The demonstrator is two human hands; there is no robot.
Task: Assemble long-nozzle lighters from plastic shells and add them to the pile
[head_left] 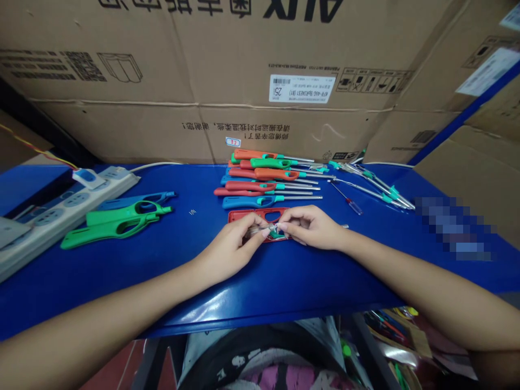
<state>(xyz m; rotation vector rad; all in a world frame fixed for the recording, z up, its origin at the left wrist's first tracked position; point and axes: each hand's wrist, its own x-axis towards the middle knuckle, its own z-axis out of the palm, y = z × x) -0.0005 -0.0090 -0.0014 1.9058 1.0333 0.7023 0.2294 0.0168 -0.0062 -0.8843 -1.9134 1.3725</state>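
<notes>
My left hand and my right hand meet at the middle of the blue table. Both pinch a small metal and green part over a red lighter shell lying flat. Just beyond lies a pile of long gas lighters in red, orange, green and blue, with metal tubes pointing right.
Green and blue lighter shells lie at the left beside a white power strip. Metal tubes with green ends and a small screwdriver lie at the right. Cardboard boxes wall the back. A small spring rests nearby.
</notes>
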